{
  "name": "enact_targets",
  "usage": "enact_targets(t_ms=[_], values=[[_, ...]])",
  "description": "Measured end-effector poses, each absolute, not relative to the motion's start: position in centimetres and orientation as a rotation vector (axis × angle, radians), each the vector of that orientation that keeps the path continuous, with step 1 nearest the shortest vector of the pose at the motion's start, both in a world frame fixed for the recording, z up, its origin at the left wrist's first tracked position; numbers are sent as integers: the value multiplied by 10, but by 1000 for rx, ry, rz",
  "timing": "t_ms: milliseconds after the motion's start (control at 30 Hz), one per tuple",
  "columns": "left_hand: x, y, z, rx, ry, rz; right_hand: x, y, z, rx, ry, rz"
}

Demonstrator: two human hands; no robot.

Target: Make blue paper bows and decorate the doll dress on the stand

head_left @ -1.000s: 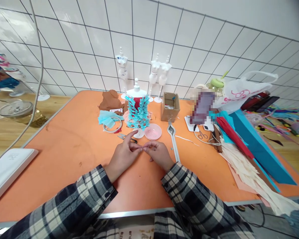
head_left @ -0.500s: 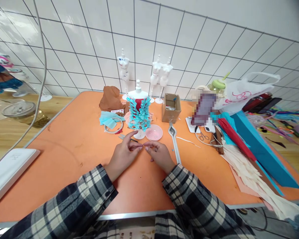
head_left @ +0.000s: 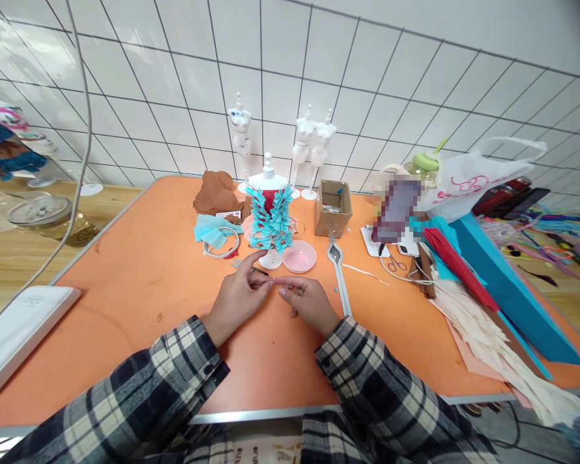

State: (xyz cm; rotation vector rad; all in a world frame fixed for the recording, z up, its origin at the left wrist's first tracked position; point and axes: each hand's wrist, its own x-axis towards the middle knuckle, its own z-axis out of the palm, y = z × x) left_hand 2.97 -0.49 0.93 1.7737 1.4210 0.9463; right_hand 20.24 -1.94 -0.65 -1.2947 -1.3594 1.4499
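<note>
My left hand (head_left: 238, 298) is closed in a pinch above the orange table (head_left: 270, 374), thumb and index finger pressed together. Whatever sits between them is too small to name. Opposite it, my right hand (head_left: 312, 301) reaches its index fingertip to the left fingertips, thumb just below and the other fingers curled; anything held there is too tiny to make out. Right behind the hands stands a small white dress form (head_left: 269, 177) wearing a dark red bodice with turquoise ruffles (head_left: 278, 222). A shallow pink dish (head_left: 299, 258) with tiny bits inside lies beside its base. Dark-handled scissors or snips (head_left: 260, 271) lie partly behind my left hand.
Bare white dress forms (head_left: 301, 145) line the tiled wall. A cardboard box (head_left: 333, 212) and long grey tool (head_left: 338, 274) are right of the dish. Brown cloth (head_left: 216, 193) and a silvery ring (head_left: 222, 243) lie left; fabric strips (head_left: 483, 328) and scissors (head_left: 395, 263) lie right.
The fingertips have shifted slightly left and down. My right index finger is straighter, with its thumb a little farther from its tip. Things on the table have stayed put.
</note>
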Motion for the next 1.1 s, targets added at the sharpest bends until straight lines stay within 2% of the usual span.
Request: enact_targets(t_ms=[867, 933, 1100], values=[[29, -5, 9, 1879, 1406, 926, 200, -21, -11, -1327, -1421, 1410], [30, -5, 9, 1854, 1394, 922, 201, -20, -13, -1351, -1487, 1316], [33, -8, 10, 1730, 1355, 892, 203, -18, -14, -1388, -1699, 805]])
